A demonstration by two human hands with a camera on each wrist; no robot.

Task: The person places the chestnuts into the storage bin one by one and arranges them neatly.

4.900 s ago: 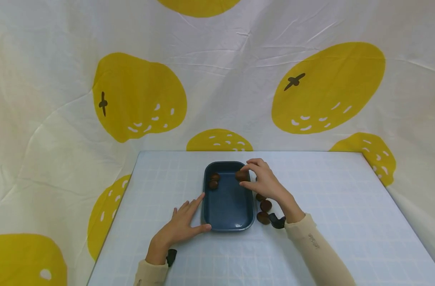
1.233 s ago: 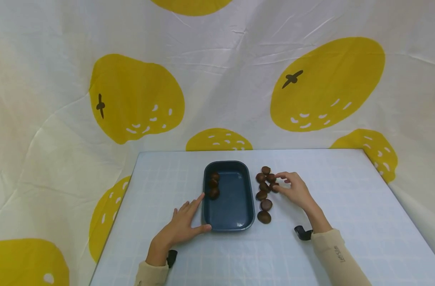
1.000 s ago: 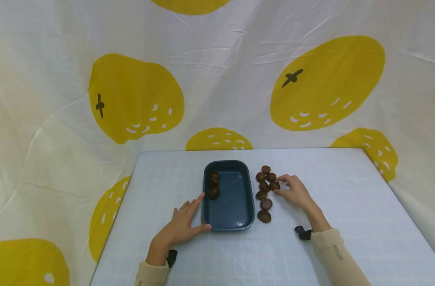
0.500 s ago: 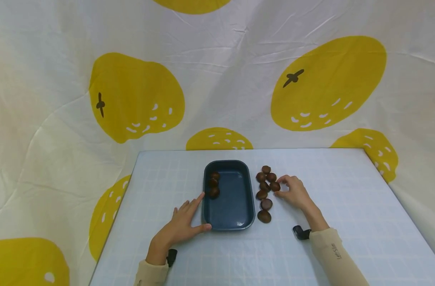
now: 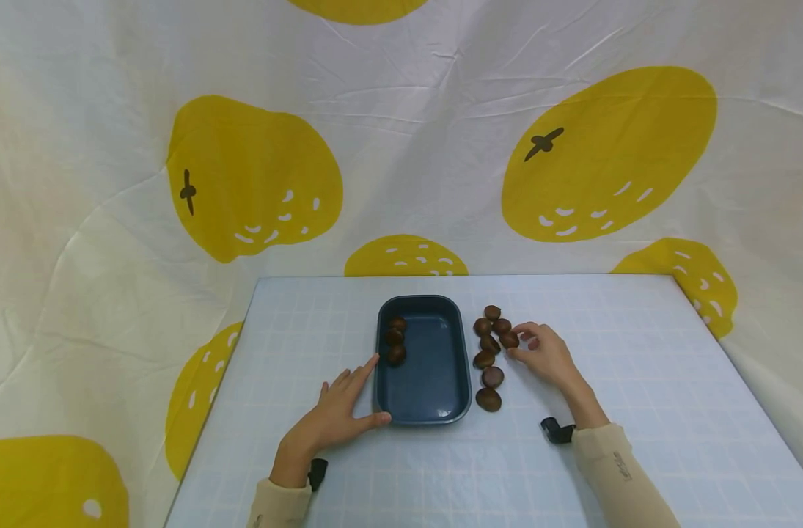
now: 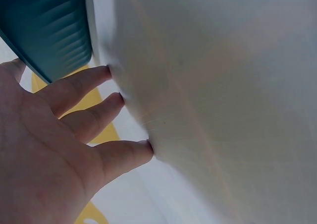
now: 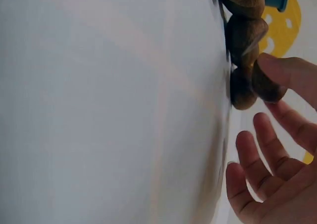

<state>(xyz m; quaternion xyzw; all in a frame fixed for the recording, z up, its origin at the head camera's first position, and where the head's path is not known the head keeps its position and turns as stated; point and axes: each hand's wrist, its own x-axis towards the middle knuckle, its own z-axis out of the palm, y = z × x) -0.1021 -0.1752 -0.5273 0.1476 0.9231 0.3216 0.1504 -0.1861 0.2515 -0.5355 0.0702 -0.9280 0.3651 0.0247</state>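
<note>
A dark blue tray (image 5: 422,396) stands on the table with 3 brown chestnuts (image 5: 396,355) lined up along its inner left side. My left hand (image 5: 335,411) rests at the tray's left edge, fingers spread and straight; thumb and index finger touch the tray. In the left wrist view the other fingertips (image 6: 116,97) press on the tablecloth. To the right of the tray, my right hand (image 5: 545,356) pinches a chestnut (image 7: 267,83) between thumb and index finger. The other fingers of that hand hang loose beside it. In the right wrist view this chestnut appears against its neighbours.
Several more chestnuts (image 5: 490,344) lie in a loose column just right of the tray. A pale checked cloth (image 5: 639,381) covers the table. Behind it hangs a white curtain (image 5: 427,176) with yellow fruit prints.
Since the earliest frame a third chestnut has come to lie in the tray's left row. The right hand has moved from the tray to the chestnuts on the right. The left hand stays put.
</note>
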